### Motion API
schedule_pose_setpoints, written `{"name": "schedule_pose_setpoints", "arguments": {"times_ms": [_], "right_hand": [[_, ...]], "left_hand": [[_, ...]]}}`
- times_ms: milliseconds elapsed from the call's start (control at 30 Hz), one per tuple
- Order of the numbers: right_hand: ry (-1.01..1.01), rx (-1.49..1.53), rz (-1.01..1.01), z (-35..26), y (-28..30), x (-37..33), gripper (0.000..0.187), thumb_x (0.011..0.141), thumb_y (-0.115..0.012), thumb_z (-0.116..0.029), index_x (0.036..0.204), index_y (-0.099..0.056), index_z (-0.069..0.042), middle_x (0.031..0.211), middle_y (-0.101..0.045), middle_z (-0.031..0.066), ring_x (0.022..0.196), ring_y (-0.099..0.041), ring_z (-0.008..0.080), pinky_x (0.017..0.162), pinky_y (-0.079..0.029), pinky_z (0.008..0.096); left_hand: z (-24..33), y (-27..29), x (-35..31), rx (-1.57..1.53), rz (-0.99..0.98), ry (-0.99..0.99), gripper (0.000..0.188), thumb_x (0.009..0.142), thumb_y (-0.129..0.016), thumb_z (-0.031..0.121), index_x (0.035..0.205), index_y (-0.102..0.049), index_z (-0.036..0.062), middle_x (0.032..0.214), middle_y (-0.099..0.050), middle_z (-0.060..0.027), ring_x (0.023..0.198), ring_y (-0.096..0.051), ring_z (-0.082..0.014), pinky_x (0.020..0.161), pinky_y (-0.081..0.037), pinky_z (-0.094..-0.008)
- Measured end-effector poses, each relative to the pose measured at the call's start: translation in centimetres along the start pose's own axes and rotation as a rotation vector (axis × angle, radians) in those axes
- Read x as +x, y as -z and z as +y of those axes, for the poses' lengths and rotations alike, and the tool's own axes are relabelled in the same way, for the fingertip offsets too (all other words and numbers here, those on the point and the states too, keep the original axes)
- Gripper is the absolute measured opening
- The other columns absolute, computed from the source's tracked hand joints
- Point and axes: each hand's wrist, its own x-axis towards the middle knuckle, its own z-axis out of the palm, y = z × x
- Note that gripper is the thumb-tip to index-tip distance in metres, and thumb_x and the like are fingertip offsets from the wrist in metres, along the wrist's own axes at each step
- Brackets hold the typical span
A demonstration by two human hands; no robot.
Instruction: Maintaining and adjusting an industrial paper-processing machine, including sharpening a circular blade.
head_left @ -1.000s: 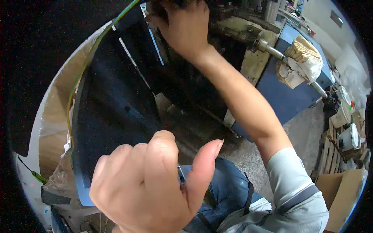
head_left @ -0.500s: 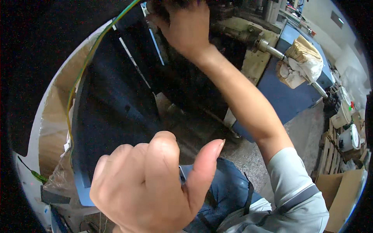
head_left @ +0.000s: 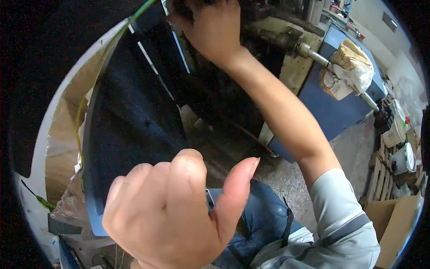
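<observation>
My left hand (head_left: 161, 210) is large in the lower middle, its back facing up. The fingers curl under and the thumb sticks out to the right; whatever lies under the fingers, if anything, is hidden. My right arm reaches up and away to the far part of the view. There my right hand (head_left: 215, 33) is beside a dark machine, its fingers lost in shadow and cut by the top edge. A dark blue machine panel (head_left: 130, 121) slopes between the two hands, with a pale edge strip (head_left: 150, 62) along it.
On the right, a metal bar (head_left: 319, 57) juts from the machine, with a stack of tan cloths or paper (head_left: 349, 56) and a crumpled white rag (head_left: 339, 83) on it. White buckets (head_left: 403, 159), a wooden pallet (head_left: 380, 179) and a cardboard box (head_left: 398, 224) stand beyond. A green-yellow cable (head_left: 105, 58) hangs at left.
Both hands keep almost the same pose and place. The view has shifted very slightly.
</observation>
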Motion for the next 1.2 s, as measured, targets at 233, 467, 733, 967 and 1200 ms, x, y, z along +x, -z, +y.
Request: {"name": "schedule_pose_setpoints", "arguments": {"times_ms": [233,467,733,967,1200], "right_hand": [[-0.104,0.336,-0.026,-0.1,-0.5,0.4,0.046,0.087,-0.077,-0.031,0.122,-0.068,-0.002,0.12,-0.061,0.0258,0.11,-0.056,0.045,0.095,-0.045,0.0563],[-0.13,0.262,-0.056,-0.2,-0.5,-0.1,0.042,0.088,-0.076,-0.028,0.121,-0.068,-0.003,0.12,-0.061,0.0263,0.109,-0.057,0.0448,0.094,-0.045,0.0577],[-0.108,0.35,-0.038,0.3,-0.3,0.8,0.043,0.087,-0.078,-0.026,0.121,-0.068,-0.001,0.125,-0.061,0.0274,0.116,-0.056,0.0474,0.097,-0.045,0.0583],[-0.081,0.4,-0.084,0.6,0.5,0.0,0.041,0.086,-0.079,-0.021,0.12,-0.068,-0.001,0.114,-0.061,0.0233,0.108,-0.056,0.0443,0.085,-0.045,0.0544],[-0.075,0.416,0.131,0.7,-0.3,0.4,0.032,0.085,-0.079,-0.019,0.111,-0.07,-0.002,0.108,-0.063,0.0237,0.105,-0.057,0.0433,0.086,-0.045,0.0522]], "left_hand": [[-0.1,-0.3,-0.2,-0.014,0.005,0.012,0.028,0.081,-0.085,0.029,0.082,-0.066,0.0088,0.065,-0.055,-0.0078,0.055,-0.052,-0.0293,0.055,-0.037,-0.0396],[0.0,0.2,0.1,0.004,-0.011,0.022,0.029,0.08,-0.086,0.03,0.081,-0.066,0.0091,0.065,-0.055,-0.0082,0.055,-0.052,-0.03,0.055,-0.037,-0.0401],[0.2,0.2,0.1,0.008,0.013,0.005,0.029,0.081,-0.086,0.031,0.081,-0.066,0.0096,0.066,-0.056,-0.0084,0.056,-0.052,-0.0307,0.055,-0.038,-0.0406],[0.2,0.4,0.1,0.01,0.004,0.023,0.029,0.081,-0.086,0.03,0.08,-0.065,0.0095,0.065,-0.056,-0.0084,0.056,-0.052,-0.0308,0.055,-0.038,-0.0406],[0.1,0.1,0.1,-0.008,0.0,0.015,0.029,0.08,-0.086,0.029,0.08,-0.065,0.0087,0.065,-0.056,-0.0084,0.056,-0.052,-0.0304,0.055,-0.038,-0.0403]]}}
